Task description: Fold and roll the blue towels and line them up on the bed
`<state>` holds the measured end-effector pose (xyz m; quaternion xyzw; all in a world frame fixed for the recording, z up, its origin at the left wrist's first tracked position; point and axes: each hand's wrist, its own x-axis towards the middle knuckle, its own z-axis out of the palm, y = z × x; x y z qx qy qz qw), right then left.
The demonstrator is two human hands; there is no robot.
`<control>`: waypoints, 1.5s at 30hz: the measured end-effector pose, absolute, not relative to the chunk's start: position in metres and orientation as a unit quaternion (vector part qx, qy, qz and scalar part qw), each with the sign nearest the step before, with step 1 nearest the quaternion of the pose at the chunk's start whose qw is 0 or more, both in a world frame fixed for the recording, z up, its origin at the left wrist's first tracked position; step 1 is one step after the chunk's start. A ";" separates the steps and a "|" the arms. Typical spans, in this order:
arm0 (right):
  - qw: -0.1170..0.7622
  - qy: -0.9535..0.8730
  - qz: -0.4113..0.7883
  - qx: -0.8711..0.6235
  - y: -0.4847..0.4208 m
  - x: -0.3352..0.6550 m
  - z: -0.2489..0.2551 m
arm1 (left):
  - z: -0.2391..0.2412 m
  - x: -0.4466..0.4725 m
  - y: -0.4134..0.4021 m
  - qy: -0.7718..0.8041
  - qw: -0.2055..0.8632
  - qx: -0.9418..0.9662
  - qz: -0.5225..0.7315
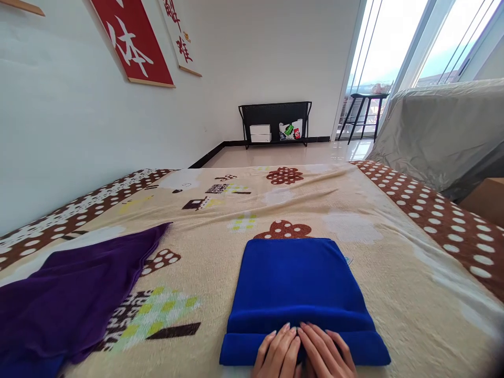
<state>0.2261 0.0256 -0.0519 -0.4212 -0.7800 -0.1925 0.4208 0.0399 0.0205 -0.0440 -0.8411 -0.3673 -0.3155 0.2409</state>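
A blue cloth (291,273), folded into a flat panel with a thick folded or rolled near edge, lies in front of me. At the middle of that near edge, my left hand (277,354) has its fingers curved over the fold. Close beside it, my right hand (325,352) grips the same edge, and the fingertips of both hands almost meet. My thumbs are hidden, and the wrists are out of the frame.
A crumpled purple cloth (79,289) lies to the left, with some blue fabric (31,366) under its near edge. Beneath everything is a cream patterned blanket (212,262) with brown dotted borders. Beyond stand a black rack (275,113), a stool (364,113) and a grey-covered bulky shape (441,126).
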 end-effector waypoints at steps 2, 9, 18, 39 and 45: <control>0.386 -0.801 -0.192 -0.415 0.030 0.235 -0.051 | -0.043 0.039 0.026 -0.361 0.237 -0.857 -0.280; 0.291 -0.794 -0.182 -0.502 0.022 0.305 -0.048 | -0.036 -0.018 0.017 -0.491 0.208 -0.825 -0.186; 0.285 -0.767 -0.167 -0.549 0.012 0.317 -0.056 | -0.039 -0.022 0.007 -0.537 0.179 -0.799 -0.204; 0.276 -0.743 -0.090 -0.603 0.002 0.312 -0.062 | -0.036 -0.015 -0.009 -0.595 0.094 -0.768 -0.219; 0.272 -0.745 -0.083 -0.604 0.002 0.314 -0.066 | -0.038 -0.020 -0.017 -0.604 0.102 -0.757 -0.227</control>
